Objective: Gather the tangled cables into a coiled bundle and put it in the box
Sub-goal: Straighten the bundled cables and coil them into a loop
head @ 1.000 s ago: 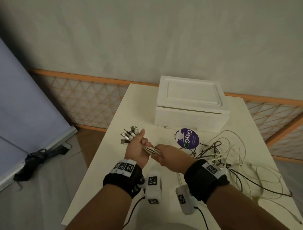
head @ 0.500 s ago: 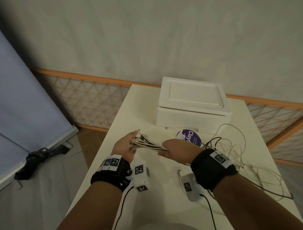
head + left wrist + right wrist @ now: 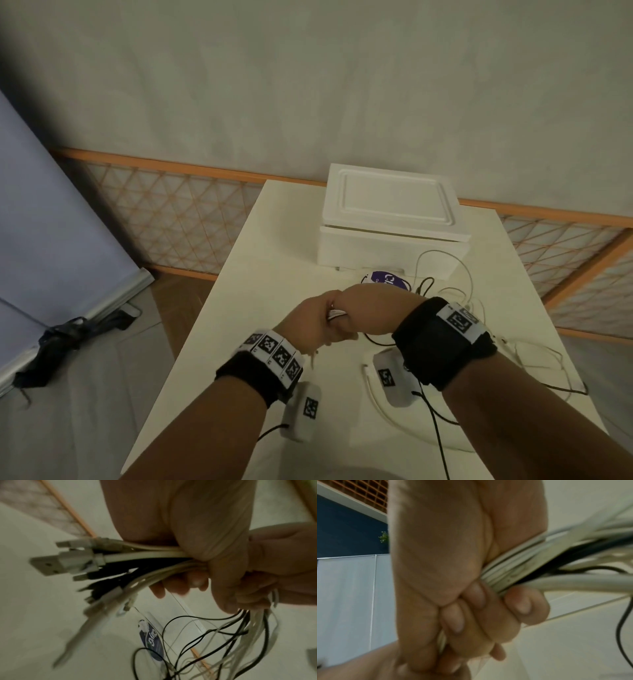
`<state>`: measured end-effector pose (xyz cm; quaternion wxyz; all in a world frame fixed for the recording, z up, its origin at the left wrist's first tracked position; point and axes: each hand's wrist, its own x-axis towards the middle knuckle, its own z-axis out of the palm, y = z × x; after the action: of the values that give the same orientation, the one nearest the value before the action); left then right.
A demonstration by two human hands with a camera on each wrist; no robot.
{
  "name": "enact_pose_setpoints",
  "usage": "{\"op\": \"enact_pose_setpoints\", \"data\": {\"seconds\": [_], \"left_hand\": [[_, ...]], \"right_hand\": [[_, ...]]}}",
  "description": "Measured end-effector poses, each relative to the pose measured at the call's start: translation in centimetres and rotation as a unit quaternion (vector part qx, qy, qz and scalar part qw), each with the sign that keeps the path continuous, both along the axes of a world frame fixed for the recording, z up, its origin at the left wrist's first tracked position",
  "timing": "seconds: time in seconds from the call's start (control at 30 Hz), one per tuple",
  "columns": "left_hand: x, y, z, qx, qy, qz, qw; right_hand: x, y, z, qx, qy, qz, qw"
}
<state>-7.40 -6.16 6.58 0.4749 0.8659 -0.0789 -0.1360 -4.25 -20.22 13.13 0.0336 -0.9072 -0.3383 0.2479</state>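
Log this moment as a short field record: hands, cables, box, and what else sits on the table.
left hand: grip closed round the bundle of white and black cables, USB plugs sticking out past the fist
right hand: grip closed on the same bundle, pressed against the left hand
loose cable ends: trailing over the cream table to the person's right, not yet coiled
white foam box: at the table's far end, lid on
purple round label: lying just in front of the box

Dim, warm light — blurred wrist views
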Motion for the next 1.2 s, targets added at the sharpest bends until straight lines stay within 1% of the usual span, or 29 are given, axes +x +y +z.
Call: {"op": "enact_pose_setpoints", "data": {"seconds": [0.07,0.13,0.2,0.23,0.3,0.33,0.4,0.47,0.53,0.57,0.6,0.7,0.83,0.97,1.1,1.2], "left_hand": [[0.1,-0.5,0.1,0.001,-0.003,-0.008,1.0],[0.3,-0.5,0.4,0.026,-0.042,-0.02,0.999],[0.7,0.7,0.4,0.032,-0.057,0.013,0.998],[0.8,1.4,0.3,0.022,-0.053,0.039,0.998],[0.7,2.3,0.2,-0.012,-0.035,0.074,0.997],[0.5,2.3,0.1,-0.037,-0.018,0.086,0.995],[0.0,1.7,0.0,-0.11,0.028,0.122,0.986],[-0.3,1.2,-0.1,-0.192,0.082,0.144,0.967],[-0.5,0.8,-0.2,-0.268,0.137,0.13,0.945],[-0.5,0.7,-0.1,-0.288,0.161,0.116,0.937],[-0.5,0.7,0.0,-0.293,0.179,0.101,0.934],[-0.5,0.4,0.6,-0.269,0.212,0.057,0.938],[-0.8,-0.2,1.2,-0.285,0.242,0.038,0.927],[-1.5,-0.5,1.7,-0.287,0.241,0.012,0.927],[-2.6,-1.1,2.5,-0.298,0.21,-0.031,0.931],[-2.8,-1.3,3.4,-0.329,0.178,-0.034,0.927]], "right_hand": [[-0.2,-0.6,0.5,0.021,0.018,-0.006,1.0],[-0.2,-1.6,0.8,0.057,0.057,-0.035,0.996],[-0.1,-3.1,0.8,0.059,0.076,-0.08,0.992],[0.0,-3.8,0.6,0.056,0.064,-0.089,0.992],[0.1,-5.0,-0.5,0.061,0.004,-0.099,0.993],[0.2,-5.2,-1.0,0.087,-0.03,-0.119,0.989],[0.4,-5.0,-1.0,0.176,-0.069,-0.175,0.966],[0.5,-4.3,-0.2,0.239,-0.086,-0.206,0.945],[0.6,-3.9,0.7,0.269,-0.097,-0.21,0.935],[0.6,-3.6,1.0,0.277,-0.101,-0.212,0.932],[0.6,-3.5,1.1,0.284,-0.107,-0.213,0.929],[0.6,-3.3,1.1,0.306,-0.122,-0.222,0.918],[0.9,-3.5,0.9,0.336,-0.131,-0.246,0.9],[1.1,-3.6,0.8,0.357,-0.105,-0.248,0.894],[1.4,-2.8,0.0,0.347,-0.051,-0.24,0.905],[0.6,-1.5,-1.0,0.334,-0.001,-0.241,0.911]]}}
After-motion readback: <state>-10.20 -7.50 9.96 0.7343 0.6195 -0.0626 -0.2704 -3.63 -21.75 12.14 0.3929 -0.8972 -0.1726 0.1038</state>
